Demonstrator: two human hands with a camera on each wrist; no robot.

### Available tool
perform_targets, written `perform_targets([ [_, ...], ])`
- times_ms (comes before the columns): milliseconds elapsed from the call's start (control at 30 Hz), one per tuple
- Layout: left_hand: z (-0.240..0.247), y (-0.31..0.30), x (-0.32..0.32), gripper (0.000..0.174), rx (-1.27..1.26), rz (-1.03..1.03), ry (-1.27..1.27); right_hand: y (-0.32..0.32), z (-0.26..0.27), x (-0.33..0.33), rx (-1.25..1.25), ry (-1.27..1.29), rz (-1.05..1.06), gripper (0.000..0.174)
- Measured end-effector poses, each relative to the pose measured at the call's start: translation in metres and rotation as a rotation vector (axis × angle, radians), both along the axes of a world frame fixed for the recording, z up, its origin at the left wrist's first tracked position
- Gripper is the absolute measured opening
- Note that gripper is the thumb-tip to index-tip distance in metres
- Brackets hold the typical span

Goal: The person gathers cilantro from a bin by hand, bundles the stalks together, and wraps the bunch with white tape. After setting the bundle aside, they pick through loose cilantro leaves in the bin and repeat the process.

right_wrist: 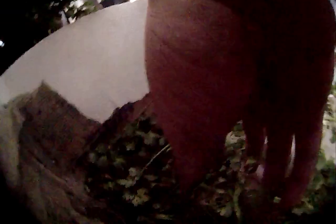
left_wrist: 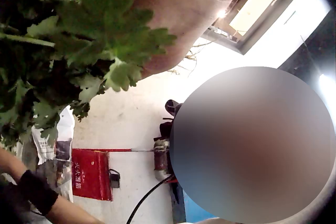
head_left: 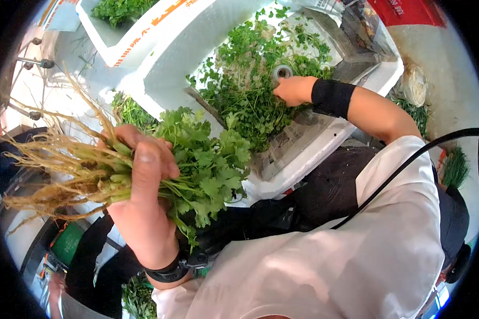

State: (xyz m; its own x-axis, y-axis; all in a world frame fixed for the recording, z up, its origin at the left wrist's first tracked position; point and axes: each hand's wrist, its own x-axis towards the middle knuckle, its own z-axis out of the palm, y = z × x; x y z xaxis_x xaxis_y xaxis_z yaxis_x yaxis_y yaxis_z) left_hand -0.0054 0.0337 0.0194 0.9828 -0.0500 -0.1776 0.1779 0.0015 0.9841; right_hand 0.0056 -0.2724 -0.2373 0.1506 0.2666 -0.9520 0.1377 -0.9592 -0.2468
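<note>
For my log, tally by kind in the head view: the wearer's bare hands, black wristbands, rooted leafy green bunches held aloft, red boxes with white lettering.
Bare hands (left hand, right hand): 2
Black wristbands: 2
Rooted leafy green bunch: 1
Red box with white lettering: 1
Total: 6

I find this to be a place of vegetable trade, a stall or a packing area; I cannot tell which. Evidence: a foam box (head_left: 167, 72) before me, lined with printed paper (head_left: 295, 130) and holding loose herbs (head_left: 245, 114); a second box (head_left: 146, 34), marked in orange, with further greens (head_left: 120, 10); a green bundle (head_left: 455, 167) to one side; and a rooted bunch (head_left: 202, 175) in my grasp. A red case (left_wrist: 92, 174) bears white characters.
</note>
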Motion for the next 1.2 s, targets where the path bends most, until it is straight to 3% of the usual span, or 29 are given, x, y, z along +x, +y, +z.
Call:
perform_targets([
  [33, 0.000, -0.002, 0.000, 0.030, 0.008, -0.004, 0.008, 0.009, -0.005, -0.003, -0.046, -0.212, 0.291, 0.051],
  [167, 0.001, -0.005, 0.001, 0.023, 0.062, 0.011, 0.014, 0.026, -0.008, -0.023, 0.031, -0.294, 0.097, 0.048],
  [233, 0.000, -0.003, 0.001, 0.023, 0.056, 0.000, 0.019, 0.033, -0.008, -0.027, 0.020, -0.287, 0.157, 0.045],
  [300, -0.002, -0.002, 0.001, 0.023, 0.064, -0.012, 0.003, 0.032, -0.019, -0.024, 0.075, -0.003, 0.430, 0.051],
  [333, -0.002, -0.001, 0.001, 0.023, 0.067, -0.010, 0.012, 0.015, -0.081, -0.043, 0.067, -0.140, 0.458, 0.032],
  [367, -0.003, 0.000, 0.002, 0.023, 0.066, -0.023, 0.005, 0.016, -0.077, -0.047, 0.072, -0.133, 0.461, 0.032],
  [433, -0.003, 0.002, 0.001, 0.022, 0.065, -0.035, -0.004, 0.016, -0.060, -0.046, 0.020, -0.437, 0.356, 0.019],
  [500, -0.001, 0.003, 0.000, 0.029, -0.009, -0.024, -0.007, 0.017, -0.063, -0.041, 0.052, -0.414, 0.365, 0.010],
  [567, 0.000, 0.001, 0.000, 0.029, 0.015, -0.014, -0.002, 0.019, -0.076, -0.040, 0.239, -0.133, 0.197, 0.005],
  [633, 0.001, 0.001, 0.001, 0.029, 0.039, -0.002, -0.005, 0.018, -0.093, -0.048, 0.217, -0.204, 0.214, 0.005],
  [700, 0.000, 0.003, 0.000, 0.031, 0.000, -0.018, 0.010, 0.019, -0.111, -0.050, 0.123, -0.248, 0.413, 0.004],
  [833, 0.002, 0.000, 0.000, 0.032, 0.041, 0.029, 0.035, 0.027, -0.112, -0.054, 0.151, -0.412, 0.391, 0.009],
  [900, 0.000, -0.001, 0.000, 0.024, 0.052, -0.009, 0.006, 0.030, -0.109, -0.052, 0.155, -0.364, 0.397, 0.010],
  [1033, -0.004, 0.002, 0.001, 0.026, 0.056, 0.014, -0.011, 0.024, -0.108, -0.056, 0.207, -0.271, 0.430, 0.020],
  [1200, 0.000, 0.002, -0.001, 0.029, 0.053, -0.010, 0.011, 0.016, -0.110, -0.060, 0.227, -0.356, 0.444, 0.013],
])
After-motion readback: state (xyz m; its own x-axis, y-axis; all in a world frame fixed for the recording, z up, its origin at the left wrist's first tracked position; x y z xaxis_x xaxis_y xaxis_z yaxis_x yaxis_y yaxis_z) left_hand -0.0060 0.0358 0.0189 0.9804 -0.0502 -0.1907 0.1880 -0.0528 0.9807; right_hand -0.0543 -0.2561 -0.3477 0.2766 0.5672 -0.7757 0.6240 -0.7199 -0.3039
